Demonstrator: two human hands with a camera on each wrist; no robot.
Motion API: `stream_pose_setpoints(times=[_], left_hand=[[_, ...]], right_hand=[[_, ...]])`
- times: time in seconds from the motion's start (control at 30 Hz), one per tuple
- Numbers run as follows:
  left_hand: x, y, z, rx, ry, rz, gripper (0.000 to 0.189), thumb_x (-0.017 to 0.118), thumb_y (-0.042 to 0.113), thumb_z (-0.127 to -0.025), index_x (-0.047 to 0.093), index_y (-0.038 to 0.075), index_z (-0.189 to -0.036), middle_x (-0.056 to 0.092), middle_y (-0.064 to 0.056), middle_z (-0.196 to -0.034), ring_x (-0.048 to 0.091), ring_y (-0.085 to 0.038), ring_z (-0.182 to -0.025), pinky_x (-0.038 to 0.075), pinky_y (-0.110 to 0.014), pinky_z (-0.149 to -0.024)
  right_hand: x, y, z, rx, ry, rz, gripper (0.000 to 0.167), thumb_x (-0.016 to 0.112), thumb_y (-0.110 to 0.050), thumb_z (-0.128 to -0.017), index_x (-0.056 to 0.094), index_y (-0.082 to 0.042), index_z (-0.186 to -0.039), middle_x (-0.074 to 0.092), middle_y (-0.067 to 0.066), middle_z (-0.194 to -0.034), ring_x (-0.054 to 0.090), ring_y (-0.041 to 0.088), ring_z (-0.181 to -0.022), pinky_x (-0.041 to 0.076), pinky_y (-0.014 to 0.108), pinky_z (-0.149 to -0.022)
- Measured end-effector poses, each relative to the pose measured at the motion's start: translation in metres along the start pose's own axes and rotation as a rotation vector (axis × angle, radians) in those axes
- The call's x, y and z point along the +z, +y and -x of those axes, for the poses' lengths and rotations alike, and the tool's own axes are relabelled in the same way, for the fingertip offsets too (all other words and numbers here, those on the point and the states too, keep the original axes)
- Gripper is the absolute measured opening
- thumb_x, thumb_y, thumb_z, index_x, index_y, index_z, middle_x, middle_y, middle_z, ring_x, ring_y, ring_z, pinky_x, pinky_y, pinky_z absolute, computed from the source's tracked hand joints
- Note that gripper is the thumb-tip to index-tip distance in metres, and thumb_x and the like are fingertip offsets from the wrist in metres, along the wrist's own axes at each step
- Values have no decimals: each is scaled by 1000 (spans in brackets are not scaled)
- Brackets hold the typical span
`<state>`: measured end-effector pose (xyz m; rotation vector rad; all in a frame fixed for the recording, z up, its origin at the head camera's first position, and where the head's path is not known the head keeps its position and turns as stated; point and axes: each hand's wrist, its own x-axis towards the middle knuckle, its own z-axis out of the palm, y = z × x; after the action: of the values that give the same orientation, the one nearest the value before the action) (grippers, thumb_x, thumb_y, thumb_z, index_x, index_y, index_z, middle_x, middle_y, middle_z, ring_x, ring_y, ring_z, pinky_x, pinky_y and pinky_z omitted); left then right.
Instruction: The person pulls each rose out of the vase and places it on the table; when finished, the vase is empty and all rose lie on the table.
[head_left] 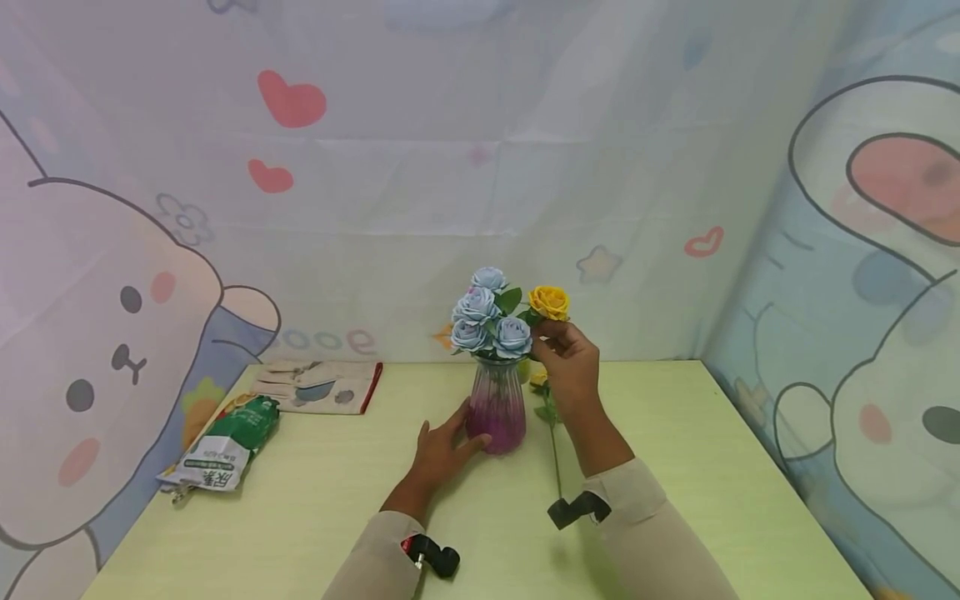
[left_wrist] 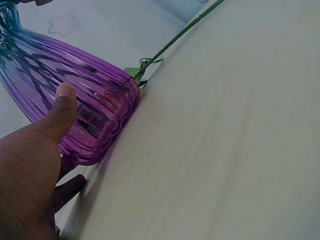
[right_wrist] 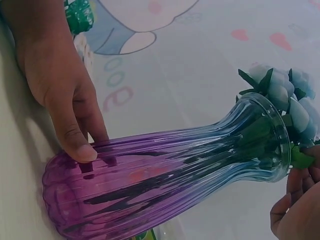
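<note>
while the left hand (head_left: 441,454) grips a vase (head_left: 498,408), the right hand (head_left: 576,367) pinches a yellow rose (head_left: 549,302)

the vase stands upright on the pale table (head_left: 315,508), see-through and ribbed, purple below and bluish towards its flared mouth, with dark stems (right_wrist: 130,195) showing inside. the left hand is partly closed about its lower part, the thumb across the front and the fingers along the left side, spread apart by the vase between them. four light blue roses (head_left: 477,307) rise from the mouth, their blooms clustered just above the rim. just to the right of these blooms, the right hand has its thumb and fingertips drawn together on the yellow rose, right under the bloom; whether its stem reaches into the vase cannot be told. a second yellow rose (head_left: 550,410) lies on the table to the right of the vase. well apart on the left are a green and white packet (head_left: 225,446) and a flat printed cloth (head_left: 318,388) with a red edge. hearts and cartoon animals cover the backdrop (head_left: 420,192).
</note>
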<state>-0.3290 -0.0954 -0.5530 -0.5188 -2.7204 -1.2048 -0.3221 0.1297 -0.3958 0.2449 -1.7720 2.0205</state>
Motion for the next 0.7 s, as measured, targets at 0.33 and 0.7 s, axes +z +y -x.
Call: stream_pose_setpoints(times=[0.33,0.7], left_hand=[[-1,0,0,-4,-8,-9,81,70,50,-105,39,16,-171,55,-13,-164,54,-40,-154,9,-79,-132],[0,-2,-1,-2,-14,-14,81,70,50,-105,38,15,-171,54,-13,-164,53,-39,-154,10,-79,-132]], right_hand=[[2,-4,-3,-55,128,-103,11,71,-5,-106,67,-5,-115,70,-8,-103,66,8,-103,58,17,-91],[1,-8,1,-37,85,-115,9,50,-19,-117,51,-14,-124,56,1,-128,73,9,-98,63,23,-77]])
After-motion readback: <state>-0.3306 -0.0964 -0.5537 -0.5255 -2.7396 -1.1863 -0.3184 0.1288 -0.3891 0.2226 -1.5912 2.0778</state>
